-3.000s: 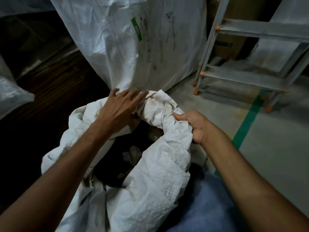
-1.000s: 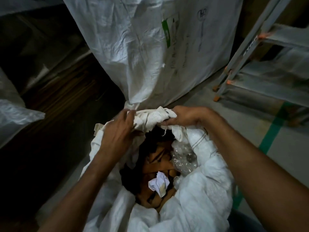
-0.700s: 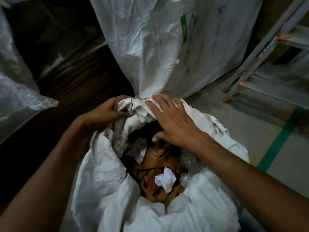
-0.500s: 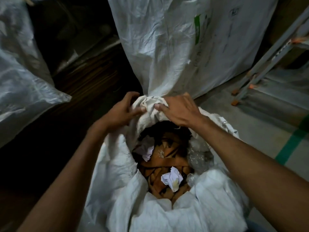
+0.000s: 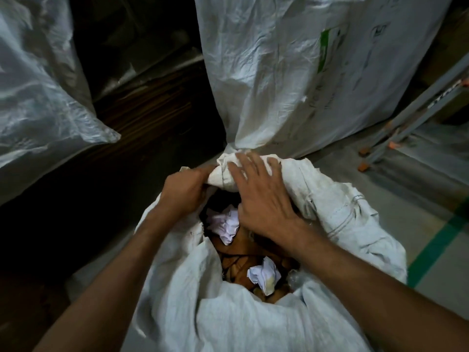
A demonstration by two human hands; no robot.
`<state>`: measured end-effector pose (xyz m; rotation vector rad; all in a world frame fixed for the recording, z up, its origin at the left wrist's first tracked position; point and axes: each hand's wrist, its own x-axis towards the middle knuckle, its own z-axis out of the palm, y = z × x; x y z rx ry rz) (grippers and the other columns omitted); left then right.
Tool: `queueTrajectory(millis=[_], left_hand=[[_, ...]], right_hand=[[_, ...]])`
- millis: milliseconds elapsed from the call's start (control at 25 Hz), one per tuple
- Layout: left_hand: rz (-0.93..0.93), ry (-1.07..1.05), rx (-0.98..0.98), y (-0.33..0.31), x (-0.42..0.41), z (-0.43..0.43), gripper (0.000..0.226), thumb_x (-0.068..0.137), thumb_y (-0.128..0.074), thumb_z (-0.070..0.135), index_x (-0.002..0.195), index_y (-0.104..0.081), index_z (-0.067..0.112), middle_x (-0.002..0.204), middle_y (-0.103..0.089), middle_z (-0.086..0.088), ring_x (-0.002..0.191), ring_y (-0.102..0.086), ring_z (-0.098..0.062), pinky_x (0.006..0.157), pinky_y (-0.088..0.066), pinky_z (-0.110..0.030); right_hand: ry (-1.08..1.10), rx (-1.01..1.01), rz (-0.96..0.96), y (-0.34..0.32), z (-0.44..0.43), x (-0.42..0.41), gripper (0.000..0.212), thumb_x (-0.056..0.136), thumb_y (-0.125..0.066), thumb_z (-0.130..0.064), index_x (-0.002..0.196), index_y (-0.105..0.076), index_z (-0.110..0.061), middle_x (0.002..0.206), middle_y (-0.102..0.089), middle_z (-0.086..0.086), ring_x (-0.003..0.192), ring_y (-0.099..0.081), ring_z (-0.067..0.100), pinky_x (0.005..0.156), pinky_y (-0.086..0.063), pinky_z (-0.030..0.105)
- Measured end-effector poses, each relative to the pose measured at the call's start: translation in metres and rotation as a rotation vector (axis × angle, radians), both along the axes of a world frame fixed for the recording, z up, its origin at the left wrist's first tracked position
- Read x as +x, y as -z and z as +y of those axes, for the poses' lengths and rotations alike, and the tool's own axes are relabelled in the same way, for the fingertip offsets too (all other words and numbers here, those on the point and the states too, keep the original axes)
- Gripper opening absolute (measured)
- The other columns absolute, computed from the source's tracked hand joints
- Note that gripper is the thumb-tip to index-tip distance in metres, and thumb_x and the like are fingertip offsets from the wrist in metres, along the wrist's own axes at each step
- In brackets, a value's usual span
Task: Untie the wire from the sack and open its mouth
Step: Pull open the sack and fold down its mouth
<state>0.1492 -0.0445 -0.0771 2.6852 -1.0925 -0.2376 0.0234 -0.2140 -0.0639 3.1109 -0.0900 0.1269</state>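
Sack, white and woven, stands on the floor at 6 o'clock in the view, its mouth spread wide and facing up toward the camera. The rim is folded outward all round, and at the 12 o'clock side of the mouth the cloth is bunched into a thick roll. The left grip, a bare hand, is clamped on that roll from its 9 o'clock end, fingers curled round the cloth. The right grip lies apart and flat, its fingers straight and spread over the roll and the rim at 1 o'clock, thumb toward the mouth; it presses on the cloth without closing round it. Both forearms reach in from 6 o'clock, one on either side of the sack

Inside the mouth lie brown cardboard scraps, a crumpled paper near the 6 o'clock edge, a pale paper wad between the two wrists, and a bit of clear plastic at 4 o'clock

A big white bag with a green mark rises at 12 o'clock, just behind the roll. Clear plastic sheeting hangs at 10 o'clock, with dark boards between it and the big bag. A grey metal ladder with orange feet stands at 2 o'clock, and a green stripe crosses the floor at 4 o'clock
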Motion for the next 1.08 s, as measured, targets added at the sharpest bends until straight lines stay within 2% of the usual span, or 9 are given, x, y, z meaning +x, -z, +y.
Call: queueTrajectory(millis=[160, 240, 360, 480, 600, 760, 880, 960, 1080], left_hand=[[0.493, -0.032, -0.153, -0.009, 0.018, 0.012, 0.037, 0.094, -0.063, 0.027, 0.131, -0.062, 0.03, 0.118, -0.072, 0.004, 0.109, -0.068, -0.02, 0.092, -0.052, -0.042], [0.441, -0.04, -0.111, -0.014, 0.013, 0.008, 0.05, 0.094, -0.065, 0.039, 0.141, -0.05, 0.031, 0.133, -0.063, 0.002, 0.122, -0.06, -0.024, 0.098, -0.049, -0.045], [0.234, -0.159, 0.215, -0.032, -0.01, 0.012, 0.1, 0.08, -0.074, 0.059, 0.157, -0.016, 0.033, 0.161, -0.022, 0.0, 0.147, -0.027, -0.029, 0.109, -0.038, -0.059], [0.321, -0.362, 0.239, -0.041, -0.021, 0.034, 0.075, 0.087, -0.073, 0.047, 0.146, -0.034, 0.021, 0.14, -0.04, -0.006, 0.123, -0.048, -0.027, 0.093, -0.049, -0.045], [0.604, -0.507, -0.081, -0.028, -0.014, 0.056, 0.02, 0.1, -0.062, 0.031, 0.11, -0.061, 0.014, 0.094, -0.063, -0.004, 0.082, -0.059, -0.019, 0.067, -0.045, -0.031], [1.121, -0.786, -0.602, -0.017, -0.008, 0.08, 0.016, 0.103, -0.058, 0.021, 0.098, -0.068, 0.01, 0.084, -0.069, -0.01, 0.073, -0.066, -0.021, 0.069, -0.054, -0.034], [1.349, -0.899, -0.669, -0.007, -0.017, 0.089, 0.022, 0.104, -0.056, 0.023, 0.118, -0.066, 0.01, 0.09, -0.075, -0.011, 0.072, -0.072, -0.019, 0.064, -0.06, -0.031], [1.2, -0.916, -0.582, -0.007, -0.024, 0.089, 0.037, 0.104, -0.054, 0.032, 0.136, -0.053, 0.013, 0.104, -0.072, -0.012, 0.079, -0.069, -0.018, 0.063, -0.058, -0.03], [0.396, -0.547, -0.173, -0.02, -0.034, 0.086, 0.052, 0.101, -0.044, 0.056, 0.145, -0.038, 0.03, 0.137, -0.048, -0.01, 0.117, -0.055, -0.024, 0.09, -0.053, -0.043]], right_hand=[[-0.06, -0.143, -0.03, 0.026, -0.007, 0.019, 0.054, 0.094, -0.059, -0.024, 0.146, -0.048, -0.013, 0.14, -0.057, 0.014, 0.127, -0.053, 0.037, 0.109, -0.035, 0.057], [-0.085, -0.209, -0.034, 0.026, -0.02, 0.037, 0.032, 0.095, -0.051, -0.02, 0.126, -0.06, -0.016, 0.111, -0.069, 0.01, 0.099, -0.063, 0.034, 0.093, -0.039, 0.05], [0.047, -0.072, 0.201, 0.009, -0.037, 0.057, 0.023, 0.101, -0.049, -0.037, 0.108, -0.063, -0.021, 0.105, -0.073, 0.008, 0.096, -0.067, 0.031, 0.091, -0.036, 0.048], [0.192, 0.162, 0.398, 0.004, -0.047, 0.08, 0.045, 0.102, -0.046, -0.054, 0.115, -0.068, -0.017, 0.124, -0.069, 0.017, 0.115, -0.063, 0.037, 0.1, -0.039, 0.047], [0.23, 0.203, 0.391, 0.007, -0.04, 0.084, 0.043, 0.099, -0.052, -0.053, 0.121, -0.063, -0.017, 0.128, -0.066, 0.015, 0.12, -0.059, 0.036, 0.102, -0.037, 0.048], [-0.063, 0.185, -0.06, 0.007, 0.002, 0.054, 0.079, 0.073, -0.061, -0.031, 0.148, -0.039, -0.019, 0.152, -0.042, 0.01, 0.139, -0.036, 0.032, 0.111, -0.027, 0.05], [-0.396, 0.036, 0.071, 0.011, 0.031, 0.062, 0.092, 0.073, -0.064, -0.046, 0.157, -0.03, -0.026, 0.159, -0.038, 0.009, 0.147, -0.032, 0.031, 0.117, -0.019, 0.058], [-0.454, -0.09, 0.142, 0.014, 0.038, 0.079, 0.067, 0.081, -0.065, -0.04, 0.144, -0.047, -0.026, 0.132, -0.063, 0.007, 0.125, -0.055, 0.03, 0.109, -0.027, 0.056], [-0.512, -0.01, 0.239, 0.013, 0.041, 0.096, 0.026, 0.092, -0.057, -0.036, 0.116, -0.057, -0.027, 0.101, -0.072, 0.001, 0.097, -0.063, 0.027, 0.09, -0.031, 0.047]])
